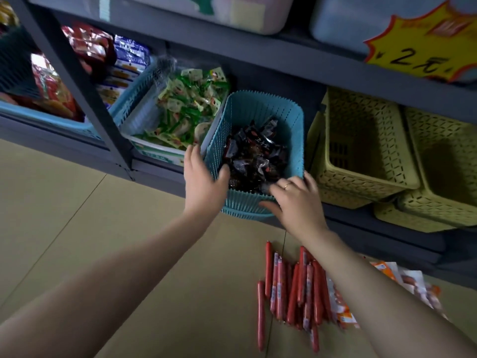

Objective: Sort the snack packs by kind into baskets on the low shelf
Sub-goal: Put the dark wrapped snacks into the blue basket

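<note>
Blue basket: the slatted blue basket (260, 120) stands on the low shelf (361, 223), its near end jutting over the shelf edge towards the floor; its long axis runs from the person back into the shelf, leaning slightly right at the far end.
Contents: dark snack packs (255, 156) heaped inside.
Left hand: the left hand (204, 179) grips the near left rim, thumb hooked inside, fingers along the outer wall.
Right hand: the right hand (296, 200) holds the near right corner, ringed fingers curled over the rim, thumb on the front wall.
Neighbours: a white box of green packs (185, 109) just left; two yellow baskets (361, 140) to the right.
Floor: red sausage sticks (291, 290) lie roughly parallel, ends towards the shelf, beside orange-and-white packs (413, 280).
</note>
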`<state>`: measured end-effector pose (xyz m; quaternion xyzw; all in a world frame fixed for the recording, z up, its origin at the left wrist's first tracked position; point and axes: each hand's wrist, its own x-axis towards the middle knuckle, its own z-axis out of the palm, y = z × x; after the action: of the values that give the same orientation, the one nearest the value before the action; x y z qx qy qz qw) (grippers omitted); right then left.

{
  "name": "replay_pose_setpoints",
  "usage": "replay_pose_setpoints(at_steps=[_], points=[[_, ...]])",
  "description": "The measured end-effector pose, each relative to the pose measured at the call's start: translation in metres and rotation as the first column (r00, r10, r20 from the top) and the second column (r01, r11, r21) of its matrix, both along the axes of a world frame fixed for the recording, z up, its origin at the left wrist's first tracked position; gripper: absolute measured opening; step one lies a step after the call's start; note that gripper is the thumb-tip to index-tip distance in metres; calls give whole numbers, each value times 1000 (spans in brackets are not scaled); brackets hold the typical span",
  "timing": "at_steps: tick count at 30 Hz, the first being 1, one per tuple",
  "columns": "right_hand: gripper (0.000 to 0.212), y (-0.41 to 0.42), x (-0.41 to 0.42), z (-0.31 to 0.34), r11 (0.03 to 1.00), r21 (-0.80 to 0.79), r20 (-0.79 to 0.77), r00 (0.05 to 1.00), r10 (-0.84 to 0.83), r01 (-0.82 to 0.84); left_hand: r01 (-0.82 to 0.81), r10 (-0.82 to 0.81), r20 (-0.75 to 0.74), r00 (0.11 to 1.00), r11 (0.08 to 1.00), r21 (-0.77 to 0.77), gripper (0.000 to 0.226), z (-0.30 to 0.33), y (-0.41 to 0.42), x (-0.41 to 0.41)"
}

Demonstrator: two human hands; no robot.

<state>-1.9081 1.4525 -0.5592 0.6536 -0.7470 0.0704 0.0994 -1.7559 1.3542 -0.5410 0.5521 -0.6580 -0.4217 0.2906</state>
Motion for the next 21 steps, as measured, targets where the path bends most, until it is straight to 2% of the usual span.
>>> replay_pose_setpoints(at_steps=[2, 4, 6, 8, 9, 11, 12, 16, 18, 21], points=[[25, -10, 0, -2, 999, -1, 32, 998, -52, 52, -37, 45, -102, 994, 997, 73, 62, -4, 27, 2], [25, -24, -1, 1, 996, 9, 64, 994, -88, 87, -30, 120, -273, 954, 949, 314, 54, -8, 42, -6], [27, -39, -1, 7, 994, 30, 111, 988, -108, 105, 94, 169, -436, 884, 849, 520, 50, -5, 41, -21], [33, -45, -4, 12, 992, 11, 193, 973, -128, 129, 199, 126, -512, 850, 823, 533, 42, -5, 30, -37], [37, -42, -8, 15, 990, -27, 230, 965, -127, 137, 219, 109, -524, 845, 823, 524, 47, -4, 25, -45], [40, -25, -18, 18, 980, -129, 248, 962, -118, 153, 233, 137, -540, 831, 794, 561, 79, -5, 18, -55], [41, -14, -27, 17, 973, -155, 233, 963, -134, 173, 227, 159, -549, 820, 791, 568, 86, -6, 15, -60], [60, 25, -74, 7, 935, -36, 95, 932, -349, 354, 210, 185, -609, 771, 829, 518, 68, -14, -2, -66], [61, 34, -89, 5, 916, 26, 5, 916, -400, 400, 232, 159, -635, 756, 842, 487, 63, -17, -9, -63], [48, 33, -91, 13, 916, 92, 16, 919, -394, 391, 282, -2, -533, 846, 851, 444, 56, -19, 2, -58]])
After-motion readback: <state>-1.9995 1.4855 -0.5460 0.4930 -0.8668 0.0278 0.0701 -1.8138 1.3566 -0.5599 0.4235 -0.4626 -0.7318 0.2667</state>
